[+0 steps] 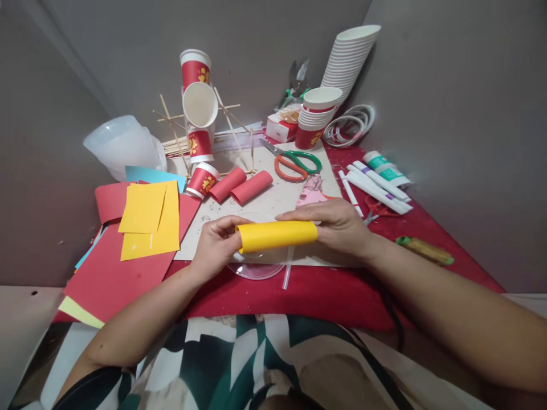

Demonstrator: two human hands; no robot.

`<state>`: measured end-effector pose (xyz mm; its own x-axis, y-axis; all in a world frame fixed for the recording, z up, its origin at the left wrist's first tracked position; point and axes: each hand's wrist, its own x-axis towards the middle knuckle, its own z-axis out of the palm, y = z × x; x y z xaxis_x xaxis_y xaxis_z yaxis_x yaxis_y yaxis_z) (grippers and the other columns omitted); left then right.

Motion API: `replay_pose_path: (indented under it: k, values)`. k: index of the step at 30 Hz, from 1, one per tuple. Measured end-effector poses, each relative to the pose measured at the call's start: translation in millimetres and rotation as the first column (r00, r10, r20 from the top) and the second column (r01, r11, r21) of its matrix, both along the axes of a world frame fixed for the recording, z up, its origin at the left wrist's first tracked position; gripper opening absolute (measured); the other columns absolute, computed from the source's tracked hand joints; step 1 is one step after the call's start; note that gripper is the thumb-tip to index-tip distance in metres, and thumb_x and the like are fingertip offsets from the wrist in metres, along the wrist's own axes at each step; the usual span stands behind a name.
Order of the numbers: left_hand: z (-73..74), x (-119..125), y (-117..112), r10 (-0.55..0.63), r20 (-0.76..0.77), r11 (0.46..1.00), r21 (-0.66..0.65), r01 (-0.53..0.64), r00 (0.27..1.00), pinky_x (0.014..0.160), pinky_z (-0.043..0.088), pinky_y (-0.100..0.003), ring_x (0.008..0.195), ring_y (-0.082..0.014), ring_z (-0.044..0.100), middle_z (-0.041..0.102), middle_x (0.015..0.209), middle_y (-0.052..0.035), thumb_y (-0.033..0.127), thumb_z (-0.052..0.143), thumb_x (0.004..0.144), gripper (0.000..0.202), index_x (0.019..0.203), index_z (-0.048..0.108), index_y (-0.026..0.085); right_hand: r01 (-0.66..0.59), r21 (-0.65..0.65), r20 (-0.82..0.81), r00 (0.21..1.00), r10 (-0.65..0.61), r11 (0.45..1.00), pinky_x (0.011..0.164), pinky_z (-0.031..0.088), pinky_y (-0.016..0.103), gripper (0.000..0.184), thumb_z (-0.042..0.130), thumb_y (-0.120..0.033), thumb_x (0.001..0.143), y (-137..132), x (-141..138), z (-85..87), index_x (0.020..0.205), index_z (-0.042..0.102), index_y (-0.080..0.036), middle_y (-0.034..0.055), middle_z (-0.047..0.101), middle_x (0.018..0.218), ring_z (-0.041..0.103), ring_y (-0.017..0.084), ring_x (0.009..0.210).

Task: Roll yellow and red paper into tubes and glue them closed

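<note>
A yellow paper tube (pixel 277 236) is held level between my two hands, above the near edge of a pale board (pixel 196 239). My left hand (pixel 217 242) is closed on its left end, the thumb or a finger at the opening. At the other end my right hand (pixel 335 228) grips it, fingers along the top and part of the hand inside or behind the rim. Beyond the tube lie two red paper tubes (pixel 252 188), side by side. Below it a clear plastic lid or dish (pixel 258 272) shows in part, beside a translucent stick (pixel 288 276).
Yellow paper (pixel 149 210) rests on red sheets (pixel 123 273) at left. Paper cups (pixel 200 105) stand among thin wooden sticks at the back. Green-and-orange scissors (pixel 297 162) lie on the board; cup stacks (pixel 318 114), white markers (pixel 378 191) and red scissors (pixel 378 209) are at right.
</note>
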<state>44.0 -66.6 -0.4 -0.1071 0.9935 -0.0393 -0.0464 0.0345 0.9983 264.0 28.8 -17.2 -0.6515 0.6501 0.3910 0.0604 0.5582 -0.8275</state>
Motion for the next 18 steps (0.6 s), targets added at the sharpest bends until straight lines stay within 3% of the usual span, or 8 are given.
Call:
replay_pose_path:
  k: [5, 10, 13, 18]
  values:
    - [3.2, -0.6, -4.9, 0.025, -0.142, 0.988, 0.154, -0.003, 0.990, 0.069, 0.058, -0.025, 0.077, -0.0168, 0.071, 0.079, 0.083, -0.0019, 0.012, 0.071, 0.068, 0.016, 0.080, 0.079, 0.020, -0.011, 0.310, -0.008, 1.000, 0.015, 0.951, 0.074, 0.060, 0.026, 0.023, 0.060, -0.033, 0.094, -1.6, 6.8, -0.9, 0.107, 0.078, -0.027, 0.0044, 0.081, 0.095, 0.077, 0.017, 0.080]
    - [2.0, -4.2, -7.8, 0.083, -0.313, 0.950, 0.311, 0.019, 0.946, 0.068, 0.058, -0.022, 0.076, -0.0150, 0.072, 0.079, 0.085, -0.0018, 0.008, 0.068, 0.072, 0.022, 0.085, 0.080, 0.021, 0.019, 0.493, -0.079, 0.997, 0.023, 0.870, 0.075, 0.060, 0.027, 0.028, 0.060, -0.032, 0.096, -3.4, 8.5, -1.7, 0.122, 0.072, -0.030, 0.0047, 0.081, 0.094, 0.077, 0.018, 0.081]
    - [0.2, -6.8, -7.5, 0.131, -0.434, 0.879, 0.466, 0.098, 0.891, 0.069, 0.059, -0.023, 0.075, -0.0148, 0.073, 0.080, 0.084, -0.0029, 0.008, 0.064, 0.078, 0.022, 0.087, 0.079, 0.020, 0.009, 0.526, -0.079, 0.996, 0.038, 0.850, 0.075, 0.060, 0.026, 0.032, 0.061, -0.028, 0.096, -3.7, 9.0, -0.9, 0.126, 0.070, -0.031, 0.0047, 0.081, 0.096, 0.077, 0.018, 0.082]
    - [-3.0, -10.0, -8.3, 0.181, -0.581, 0.764, 0.591, 0.258, 0.793, 0.073, 0.061, -0.025, 0.078, -0.0157, 0.076, 0.081, 0.090, -0.0052, 0.011, 0.060, 0.088, 0.022, 0.097, 0.078, 0.020, 0.004, 0.454, -0.037, 0.999, 0.014, 0.891, 0.073, 0.060, 0.026, 0.037, 0.064, -0.036, 0.094, -7.1, 6.6, 1.2, 0.130, 0.067, -0.027, 0.0056, 0.080, 0.095, 0.076, 0.018, 0.079]
